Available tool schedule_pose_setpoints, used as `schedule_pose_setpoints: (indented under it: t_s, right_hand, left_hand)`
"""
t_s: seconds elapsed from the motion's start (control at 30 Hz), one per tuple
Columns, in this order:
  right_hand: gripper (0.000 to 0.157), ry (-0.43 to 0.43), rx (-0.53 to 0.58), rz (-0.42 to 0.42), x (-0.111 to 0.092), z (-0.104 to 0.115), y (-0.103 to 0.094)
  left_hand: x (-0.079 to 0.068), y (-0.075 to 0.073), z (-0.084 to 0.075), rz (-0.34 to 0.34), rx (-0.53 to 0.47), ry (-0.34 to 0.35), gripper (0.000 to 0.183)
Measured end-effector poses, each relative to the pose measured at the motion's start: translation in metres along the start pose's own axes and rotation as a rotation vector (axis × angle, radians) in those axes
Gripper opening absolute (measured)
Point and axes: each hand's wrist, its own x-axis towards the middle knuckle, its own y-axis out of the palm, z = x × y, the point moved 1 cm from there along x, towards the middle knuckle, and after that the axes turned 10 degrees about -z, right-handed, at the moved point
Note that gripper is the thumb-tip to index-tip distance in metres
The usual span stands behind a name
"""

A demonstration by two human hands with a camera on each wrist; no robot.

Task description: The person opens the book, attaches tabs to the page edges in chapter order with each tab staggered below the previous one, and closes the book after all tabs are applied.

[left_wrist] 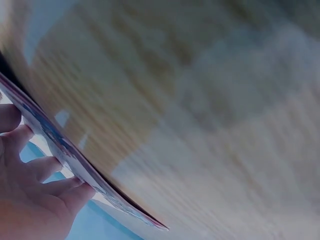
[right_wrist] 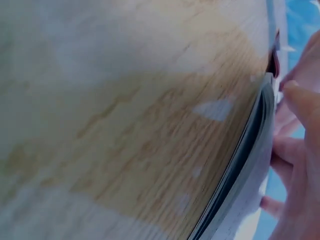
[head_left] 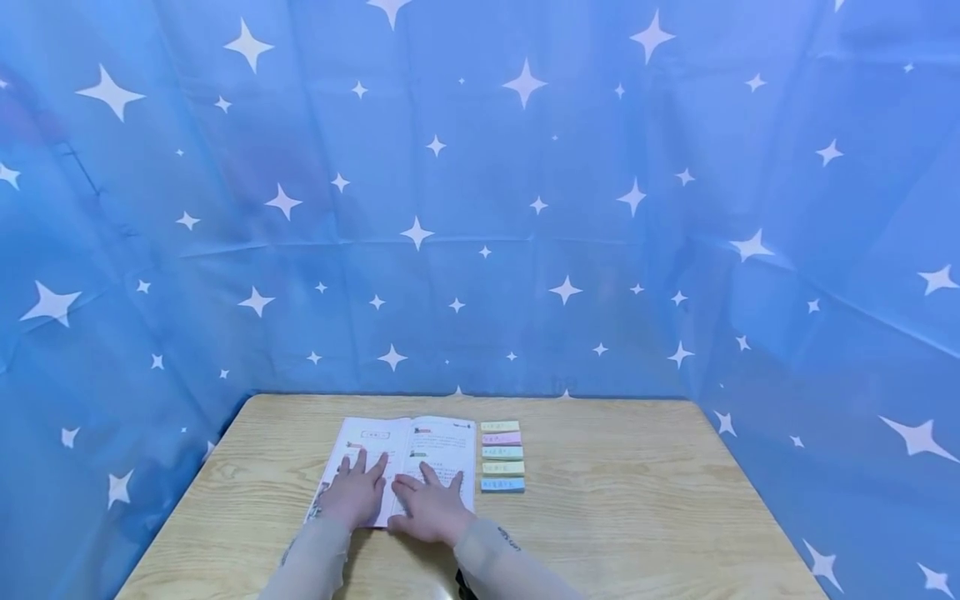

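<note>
Centrally, on the near half of the pale wood-grain bench (head_left: 637, 500), lies a white-paged, soft-covered printed book (head_left: 398, 460), spread flat at two facing pages. The left-hand grip (head_left: 352, 498) is wide, its extended fingers fanned on the left page; the right-hand grip (head_left: 433, 507) is likewise spread across the lower right page. Neither pinches anything. In the right wrist view the page block arches, with a dark gap beneath its upper leaves.

The book should be light and flexible, its leaves thin, easily creased and inclined to spring up near the spine; a single leaf is best taken at its outer corner, the whole by both side edges.

Just beside the right page stands a column of five paper strips: pale yellow (head_left: 500, 426), pink (head_left: 501, 438), pale green (head_left: 502, 453), yellow (head_left: 503, 468) and blue (head_left: 502, 485). Their closeness could hinder a hold on that edge. Behind hangs a blue, star-printed fabric backdrop (head_left: 480, 200).
</note>
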Motion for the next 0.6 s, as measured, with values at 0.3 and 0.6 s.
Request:
schedule_pose_setpoints:
  t_s: [0.3, 0.6]
  right_hand:
    - [0.062, 0.022, -0.019, -0.018, 0.016, -0.004, 0.003]
    - [0.064, 0.074, -0.058, -0.036, 0.032, -0.009, 0.008]
  left_hand:
    - [0.002, 0.001, 0.002, -0.026, 0.018, 0.012, 0.047]
    - [0.002, 0.004, 0.003, -0.018, 0.002, 0.004, 0.047]
